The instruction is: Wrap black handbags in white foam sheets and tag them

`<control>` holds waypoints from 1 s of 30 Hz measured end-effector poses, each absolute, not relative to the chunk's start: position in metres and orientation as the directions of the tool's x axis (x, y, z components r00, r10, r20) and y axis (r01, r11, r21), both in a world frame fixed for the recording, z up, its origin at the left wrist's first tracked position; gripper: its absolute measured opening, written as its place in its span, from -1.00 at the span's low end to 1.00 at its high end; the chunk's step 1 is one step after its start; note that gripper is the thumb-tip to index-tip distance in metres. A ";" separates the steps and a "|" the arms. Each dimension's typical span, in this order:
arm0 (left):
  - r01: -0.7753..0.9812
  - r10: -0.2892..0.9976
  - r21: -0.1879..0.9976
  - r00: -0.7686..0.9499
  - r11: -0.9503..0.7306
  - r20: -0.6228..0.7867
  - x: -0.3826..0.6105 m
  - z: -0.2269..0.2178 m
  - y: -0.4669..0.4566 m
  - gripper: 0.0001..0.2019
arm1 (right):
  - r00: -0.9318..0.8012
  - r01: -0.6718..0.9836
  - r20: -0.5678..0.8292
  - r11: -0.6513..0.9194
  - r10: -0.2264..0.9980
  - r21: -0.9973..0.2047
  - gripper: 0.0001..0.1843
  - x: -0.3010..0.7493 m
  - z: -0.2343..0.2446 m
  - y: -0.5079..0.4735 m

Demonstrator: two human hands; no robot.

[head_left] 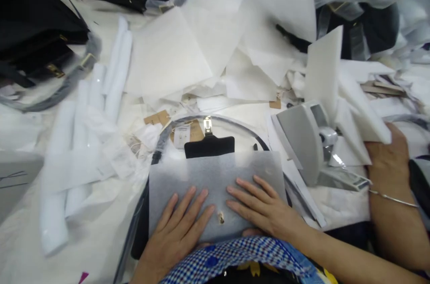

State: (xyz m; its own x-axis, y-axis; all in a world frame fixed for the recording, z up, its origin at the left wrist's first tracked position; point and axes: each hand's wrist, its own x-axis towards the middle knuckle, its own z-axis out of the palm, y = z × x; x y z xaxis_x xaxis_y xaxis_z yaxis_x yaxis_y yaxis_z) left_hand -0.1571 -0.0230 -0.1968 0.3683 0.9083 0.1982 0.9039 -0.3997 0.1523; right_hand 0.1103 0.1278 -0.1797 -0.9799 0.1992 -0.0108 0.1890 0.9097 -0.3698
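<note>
A thin white sheet point(188, 172), likely tissue paper or foam, lies over the front of a black handbag point(140, 237). My left hand point(178, 234) rests flat on the sheet's left part, fingers spread. On its right part my right hand point(265, 208) is also flat, fingers stretched out. A small gold clasp point(221, 217) shows between the hands. Beyond the sheet's far edge a black strap tab point(210, 146) with a gold fitting point(208, 125) sticks out, within the arc of the plastic-wrapped handle point(248, 128). The sheet hides most of the bag.
A grey tape dispenser point(297, 140) stands to the right, near white foam sheets point(323, 69) and another person's hand point(386, 154). White foam rolls point(116, 69) lie at left. Large white sheets point(174, 51) and brown tags point(157, 118) are beyond, with black bags point(36, 15) behind.
</note>
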 end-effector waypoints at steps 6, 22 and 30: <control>0.896 0.902 0.145 0.396 -0.420 0.171 -0.158 -0.186 -0.016 -0.59 | -0.987 0.101 0.065 0.892 0.144 -0.441 -0.65 0.084 -0.153 0.138; 0.886 0.870 0.082 0.425 -0.457 0.250 -0.166 -0.190 -0.013 -0.59 | -0.979 0.086 0.126 0.883 0.161 -0.461 -0.67 0.054 -0.135 0.141; 0.923 0.909 0.137 0.313 -0.359 0.275 -0.166 -0.156 0.030 -0.66 | -0.905 0.374 0.120 0.898 0.408 -0.232 -0.52 0.076 -0.152 0.139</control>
State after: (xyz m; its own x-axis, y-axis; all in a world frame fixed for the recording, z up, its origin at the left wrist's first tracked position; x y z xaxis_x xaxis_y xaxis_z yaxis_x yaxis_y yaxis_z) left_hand -0.1660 0.0299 -0.1556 0.3127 0.9091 0.2753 0.9231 -0.3592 0.1374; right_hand 0.0761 0.1395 -0.1520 -0.9049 0.4083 0.1202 0.3743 0.8977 -0.2324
